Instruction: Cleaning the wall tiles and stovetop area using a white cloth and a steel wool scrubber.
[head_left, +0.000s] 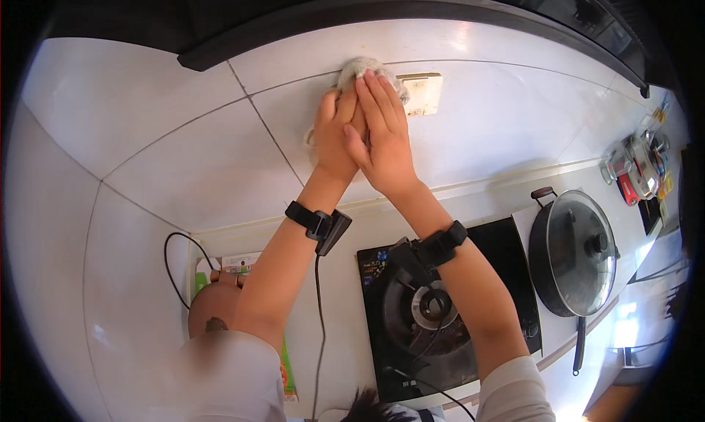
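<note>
A pale grey cloth (361,67) is bunched against the white wall tiles (473,119), just left of a yellowed wall socket or switch plate (427,92). My left hand (337,133) presses the cloth to the tiles. Laid partly over the left, my right hand (384,130) has its fingertips on the cloth. Most of the cloth lies hidden under the two hands; a bit of it shows at lower left. Each wrist wears a black strap with a small device, and a cable hangs from the left one.
Below my forearms, a black gas cooktop (385,334) sits on the white counter (336,323). A lidded pan (578,251) stands to its right, and a brown round appliance (212,306) to its left. Jars and pots (641,169) crowd the far right. A dark range hood or cabinet edge (385,6) overhangs the wall.
</note>
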Available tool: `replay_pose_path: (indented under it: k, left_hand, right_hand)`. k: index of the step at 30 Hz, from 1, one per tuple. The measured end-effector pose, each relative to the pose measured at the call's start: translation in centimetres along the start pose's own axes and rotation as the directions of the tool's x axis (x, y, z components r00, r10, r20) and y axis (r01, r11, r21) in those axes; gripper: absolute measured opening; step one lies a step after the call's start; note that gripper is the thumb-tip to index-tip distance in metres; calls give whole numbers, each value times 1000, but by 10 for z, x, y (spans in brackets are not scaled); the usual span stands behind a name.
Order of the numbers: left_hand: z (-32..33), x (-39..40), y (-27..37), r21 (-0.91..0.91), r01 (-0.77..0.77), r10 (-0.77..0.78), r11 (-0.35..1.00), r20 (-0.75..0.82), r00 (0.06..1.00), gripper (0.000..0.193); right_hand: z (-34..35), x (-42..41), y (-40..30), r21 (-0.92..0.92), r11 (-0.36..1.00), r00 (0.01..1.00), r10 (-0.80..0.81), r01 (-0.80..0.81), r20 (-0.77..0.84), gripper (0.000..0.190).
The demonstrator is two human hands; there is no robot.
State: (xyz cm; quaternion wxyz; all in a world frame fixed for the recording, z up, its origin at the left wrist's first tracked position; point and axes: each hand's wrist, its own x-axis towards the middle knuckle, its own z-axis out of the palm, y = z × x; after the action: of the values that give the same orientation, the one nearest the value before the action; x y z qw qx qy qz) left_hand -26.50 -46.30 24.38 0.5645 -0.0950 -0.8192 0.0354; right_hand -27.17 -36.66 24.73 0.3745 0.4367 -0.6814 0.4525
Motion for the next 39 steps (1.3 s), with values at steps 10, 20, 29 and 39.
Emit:
replay_pose_path:
  k: [10,20,29,39]
  left_hand:
    - [8,-17,8,-80,92,-90,992,38,995,30]
    - [1,-17,14,-72,35,-43,997,-114,993,28]
    - [33,-115,5,-22,114,-110,993,145,983,30]
    - [-27,-68,-1,-109,159,-161,981,-6,987,34]
  right_hand:
    - [19,-23,10,24,1000,999,5,-5,-33,50]
    - [25,-37,19,0,999,997,-32,32,-63,50]
    - [31,-84,20,87,994,984,51,-67,171,50]
    - [-8,-35,-17,107,994,943,-13,-24,333,53]
